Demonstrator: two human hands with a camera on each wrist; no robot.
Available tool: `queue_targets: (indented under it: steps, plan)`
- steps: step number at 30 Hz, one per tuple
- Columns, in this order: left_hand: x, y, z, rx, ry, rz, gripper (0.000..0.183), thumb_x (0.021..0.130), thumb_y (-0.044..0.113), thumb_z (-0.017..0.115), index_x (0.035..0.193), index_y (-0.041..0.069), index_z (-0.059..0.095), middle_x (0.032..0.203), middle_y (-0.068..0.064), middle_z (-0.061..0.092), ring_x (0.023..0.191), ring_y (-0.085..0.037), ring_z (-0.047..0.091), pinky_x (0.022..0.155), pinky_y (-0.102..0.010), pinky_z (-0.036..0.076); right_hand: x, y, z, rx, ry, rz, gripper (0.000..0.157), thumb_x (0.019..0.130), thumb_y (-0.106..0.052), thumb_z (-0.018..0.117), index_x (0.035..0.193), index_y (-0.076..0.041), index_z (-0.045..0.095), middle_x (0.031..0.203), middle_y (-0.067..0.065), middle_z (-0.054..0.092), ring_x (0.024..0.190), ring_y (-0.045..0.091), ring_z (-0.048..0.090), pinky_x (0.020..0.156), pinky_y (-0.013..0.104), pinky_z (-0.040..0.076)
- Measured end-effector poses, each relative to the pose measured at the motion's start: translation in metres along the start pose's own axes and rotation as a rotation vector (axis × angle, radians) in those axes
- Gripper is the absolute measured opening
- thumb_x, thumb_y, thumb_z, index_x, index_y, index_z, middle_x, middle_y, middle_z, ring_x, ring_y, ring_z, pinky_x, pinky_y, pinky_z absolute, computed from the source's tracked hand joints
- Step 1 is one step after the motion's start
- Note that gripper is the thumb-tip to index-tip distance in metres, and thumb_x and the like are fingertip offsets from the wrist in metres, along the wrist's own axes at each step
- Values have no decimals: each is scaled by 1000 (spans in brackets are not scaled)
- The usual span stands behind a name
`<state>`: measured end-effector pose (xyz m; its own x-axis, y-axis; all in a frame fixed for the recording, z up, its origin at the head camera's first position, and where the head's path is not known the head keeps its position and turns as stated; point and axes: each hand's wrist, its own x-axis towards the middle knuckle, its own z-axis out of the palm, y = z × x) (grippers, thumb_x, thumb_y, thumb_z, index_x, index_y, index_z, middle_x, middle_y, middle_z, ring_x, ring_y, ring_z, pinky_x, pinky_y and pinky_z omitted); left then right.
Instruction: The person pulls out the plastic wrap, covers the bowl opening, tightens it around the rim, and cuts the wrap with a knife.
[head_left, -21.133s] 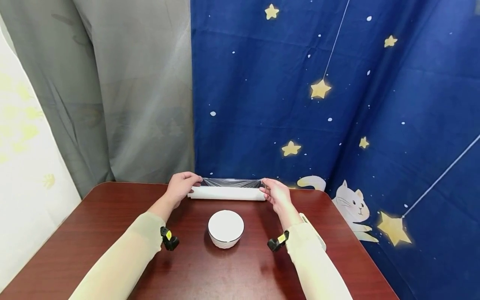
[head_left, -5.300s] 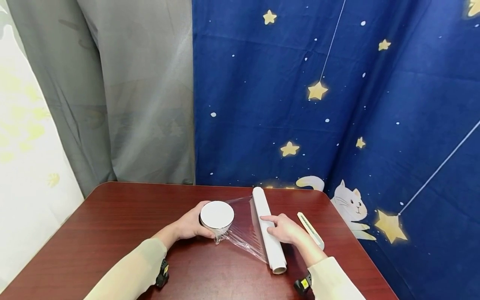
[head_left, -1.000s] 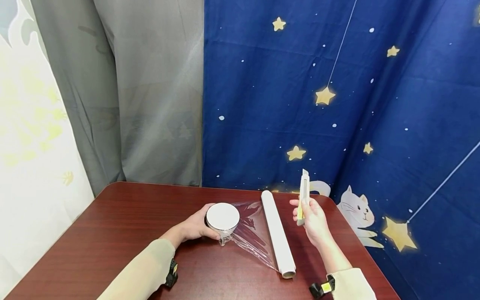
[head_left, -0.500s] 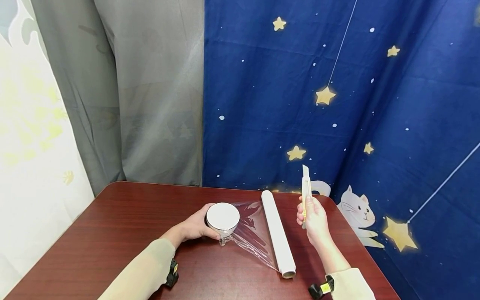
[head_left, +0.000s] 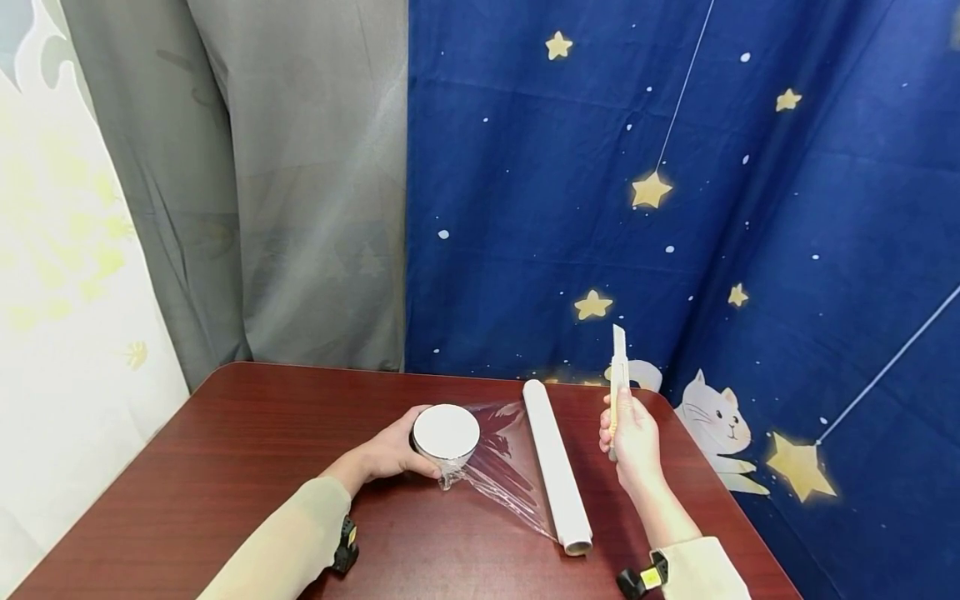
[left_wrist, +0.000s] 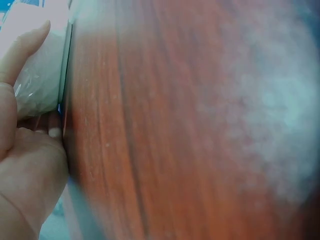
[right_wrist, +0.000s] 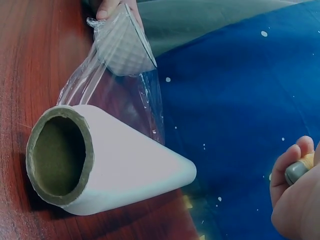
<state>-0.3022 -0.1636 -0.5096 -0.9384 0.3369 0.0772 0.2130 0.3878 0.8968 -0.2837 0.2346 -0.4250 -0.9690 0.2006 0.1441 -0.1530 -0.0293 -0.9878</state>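
Note:
My left hand (head_left: 393, 450) grips the side of a white bowl (head_left: 446, 431) with a thin dark rim. The right wrist view shows the textured wall of the bowl (right_wrist: 125, 47) wrapped in clear cling film (right_wrist: 120, 95). That film (head_left: 506, 467) stretches across to a white cling film roll (head_left: 557, 467), which lies lengthwise on the table. Right of the roll, my right hand (head_left: 633, 437) holds a pale utility knife (head_left: 618, 375) upright, its blade out and pointing up, thumb along the handle. In the left wrist view the left hand (left_wrist: 30, 165) curves round the bowl (left_wrist: 42, 75).
The dark red wooden table (head_left: 285, 433) reaches back to a grey curtain (head_left: 322, 208) and a blue star-patterned curtain (head_left: 525, 183). The hollow core end of the roll faces the table's front. Each wrist wears a small black camera.
Earlier both hands held film at the table's back; later the bowl was wrapped and the knife was picked up from the table. In the last second, the knife's blade has come further out.

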Motion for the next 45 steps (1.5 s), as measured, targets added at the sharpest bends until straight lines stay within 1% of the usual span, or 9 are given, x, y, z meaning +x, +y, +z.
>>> queue_targets:
  steps: [11,18,23,26,29,32,36,40,45]
  plan:
    - [1,-2,2,22,23,-10,112,66,16,106,156,5,40,150,-18,62,135,-30,58,120,-45,41,1,3,-3,67,-21,34,40,118,-48,41,117,-13,60,76,-7,64,58,7,58,53,20,52]
    - [-2,-1,-1,58,12,7,118,68,22,107,161,2,37,153,-17,60,137,-31,57,121,-54,41,0,2,-5,3,-26,46,43,119,-44,40,127,-7,58,80,-8,69,61,6,63,55,20,55]
    - [-3,-1,-4,69,-15,-4,135,68,26,107,168,-4,22,162,-25,51,147,-38,52,126,-60,35,1,2,-7,-43,-55,42,45,120,-40,41,140,-2,54,88,-11,77,67,6,71,58,22,59]
    - [-2,0,-7,39,-16,-35,129,78,29,101,170,-6,18,163,-30,48,150,-43,50,126,-61,38,1,2,-9,-77,-59,21,47,119,-40,46,143,-1,54,98,-9,82,73,7,76,62,25,62]
    - [1,6,-11,35,43,-75,97,96,38,85,167,-4,34,162,-28,53,152,-44,50,125,-60,41,3,2,-10,-100,-59,5,47,118,-39,49,144,0,55,107,-2,85,76,8,78,66,26,63]
    - [10,17,-16,104,133,-90,71,107,52,66,155,2,56,156,-22,61,150,-41,53,125,-60,42,5,1,-10,-108,-61,2,45,118,-35,49,144,1,56,112,3,85,76,8,78,67,27,63]
    - [33,41,-21,218,180,-44,56,111,49,59,143,3,68,147,-19,69,142,-39,61,120,-59,47,8,1,-8,-122,-64,9,43,118,-34,49,143,1,56,114,6,85,75,8,77,67,26,62]
    - [61,77,-19,315,147,-16,47,111,40,60,135,1,71,135,-19,75,130,-38,68,113,-56,54,10,0,-5,-130,-68,14,43,118,-36,50,141,0,58,115,7,85,74,7,77,66,25,61]
    - [89,118,0,429,42,-46,44,112,35,57,131,-1,73,130,-18,76,125,-35,69,113,-52,54,12,0,1,-131,-81,24,42,118,-34,50,139,1,59,109,3,85,70,8,76,63,25,58]
